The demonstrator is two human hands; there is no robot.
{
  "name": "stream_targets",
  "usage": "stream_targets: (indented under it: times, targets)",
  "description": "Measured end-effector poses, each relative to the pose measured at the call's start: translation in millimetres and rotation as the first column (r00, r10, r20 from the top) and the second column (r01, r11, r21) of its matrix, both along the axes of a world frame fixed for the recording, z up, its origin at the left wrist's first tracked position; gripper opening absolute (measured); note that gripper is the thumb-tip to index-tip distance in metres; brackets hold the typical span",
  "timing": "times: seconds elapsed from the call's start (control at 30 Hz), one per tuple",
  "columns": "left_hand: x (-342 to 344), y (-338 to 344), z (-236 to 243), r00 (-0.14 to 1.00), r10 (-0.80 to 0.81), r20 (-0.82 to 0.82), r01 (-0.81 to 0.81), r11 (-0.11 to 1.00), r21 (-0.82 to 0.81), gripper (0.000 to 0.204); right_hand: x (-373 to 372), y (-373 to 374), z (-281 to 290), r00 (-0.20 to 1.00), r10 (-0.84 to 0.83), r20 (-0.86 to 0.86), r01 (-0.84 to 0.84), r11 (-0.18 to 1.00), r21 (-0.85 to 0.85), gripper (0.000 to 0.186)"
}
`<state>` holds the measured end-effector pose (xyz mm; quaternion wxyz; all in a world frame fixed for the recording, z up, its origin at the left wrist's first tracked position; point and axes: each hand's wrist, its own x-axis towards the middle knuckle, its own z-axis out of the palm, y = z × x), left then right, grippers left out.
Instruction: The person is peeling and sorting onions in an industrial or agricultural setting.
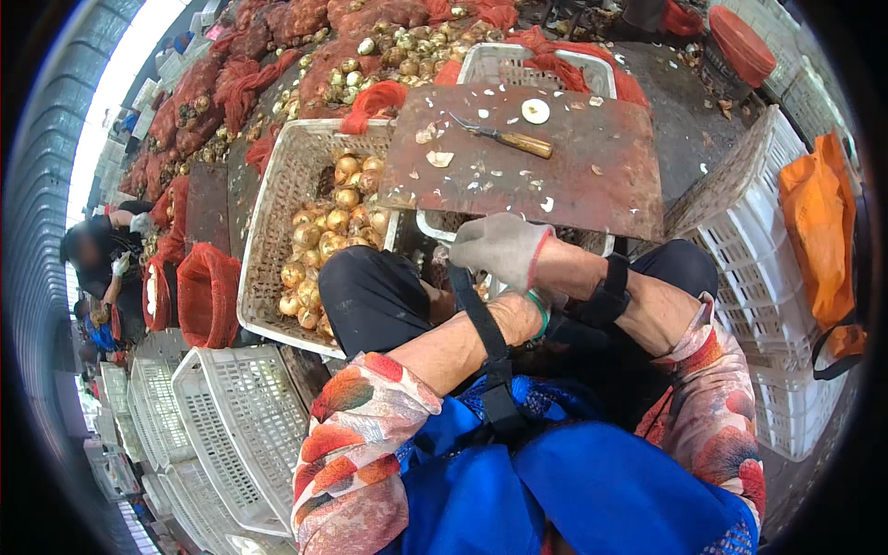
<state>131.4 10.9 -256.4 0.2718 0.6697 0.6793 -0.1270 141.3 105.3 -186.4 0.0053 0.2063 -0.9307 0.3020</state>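
In a grey work glove, my right hand (499, 248) is closed at the upper end of a black strap (481, 319) that runs across my left forearm. My left hand (548, 301) lies beneath my right wrist. Only its cuff edge, trimmed in green, and a little of the glove show; its fingers are hidden. Another black band (609, 291) circles my right wrist. Beyond the hands, a stained board (592, 190) bears a curved-blade knife (504, 137) with a wooden handle. A pale round onion piece (535, 111) and scraps of skin lie near the knife.
Brown-skinned onions (338, 222) fill part of a white crate (268, 236) on the left. Stacked white crates stand at the right (740, 222) and lower left (242, 416). Red mesh sacks (208, 296) and loose onions spread behind. A person (102, 250) works at far left.
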Motion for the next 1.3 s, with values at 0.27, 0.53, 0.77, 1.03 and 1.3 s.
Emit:
stream_targets:
  times: [0.27, 0.53, 0.77, 1.03, 1.3]
  targets:
    - [-29.8, -14.9, -159.8, 0.762, -0.406, -0.504, 0.583, 0.769, 0.261, 0.047, -18.3, 0.7, 0.5, 0.984, -0.155, -0.089, 0.165, 0.979, 0.123, 0.022]
    - [0.0, -2.2, 6.6, 0.985, -0.090, -0.149, 0.094, 0.995, 0.024, 0.046, -2.3, 11.7, 16.7, 0.988, -0.139, -0.066, 0.135, 0.989, -0.058, 0.025]
    - [-3.0, 0.0, 13.8, 0.998, 0.056, 0.000, -0.056, 0.998, 0.009, 0.046, 11.4, -2.8, 40.4, 0.946, -0.132, 0.296, 0.222, 0.929, -0.295, 0.034]
    - [-2.8, -3.2, 20.6, 0.992, 0.090, 0.087, -0.092, 0.996, 0.018, 0.046, 13.5, -1.6, 33.2, 0.987, -0.023, 0.161, 0.053, 0.981, -0.184, 0.023]
    - [4.5, -6.7, 24.1, 0.983, 0.114, 0.144, -0.119, 0.992, 0.029, 0.046, 11.4, -4.0, 39.5, 0.935, 0.129, 0.329, -0.100, 0.990, -0.103, 0.028]
